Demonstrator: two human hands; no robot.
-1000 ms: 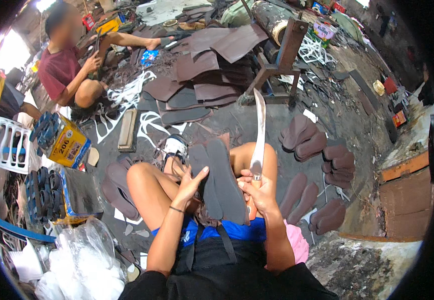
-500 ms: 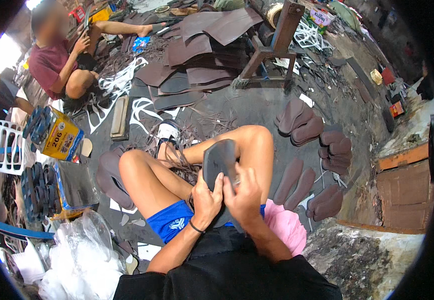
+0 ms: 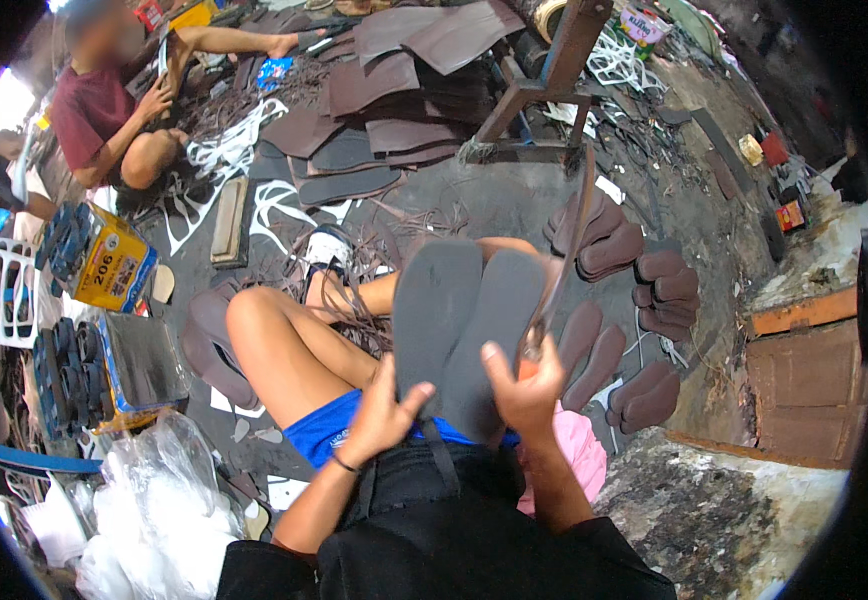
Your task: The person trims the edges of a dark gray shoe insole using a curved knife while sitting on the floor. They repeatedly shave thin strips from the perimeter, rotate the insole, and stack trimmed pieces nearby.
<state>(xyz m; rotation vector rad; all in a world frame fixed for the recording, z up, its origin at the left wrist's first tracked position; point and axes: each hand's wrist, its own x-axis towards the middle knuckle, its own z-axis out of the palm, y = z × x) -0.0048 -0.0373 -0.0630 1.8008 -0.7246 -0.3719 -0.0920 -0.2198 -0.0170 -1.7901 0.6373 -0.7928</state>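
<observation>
Two dark grey shoe soles (image 3: 436, 310) stand side by side above my lap, their broad flat faces toward me. My left hand (image 3: 382, 412) is closed on the lower left edge, thumb over the face. At the lower right edge, the thumb of my right hand (image 3: 526, 392) presses against the right sole. The same hand grips a knife (image 3: 566, 262) with an orange handle and a long, slim blade pointing up and away. Cut brown soles (image 3: 594, 355) lie in pairs on the floor to the right, beyond that hand.
More brown soles (image 3: 216, 345) lie left of my knee. Brown sheets (image 3: 384, 85) are piled at the back beside a wooden stand (image 3: 544, 95). A person (image 3: 104, 110) sits far left. A clear plastic bag (image 3: 159, 510) and yellow box (image 3: 109, 268) are at left; pink cloth (image 3: 572, 455) is by my hip.
One narrow dark shape stood between my hands; now two broad soles show side by side. My hands have moved apart, and the knife, blurred before, now points up at the right.
</observation>
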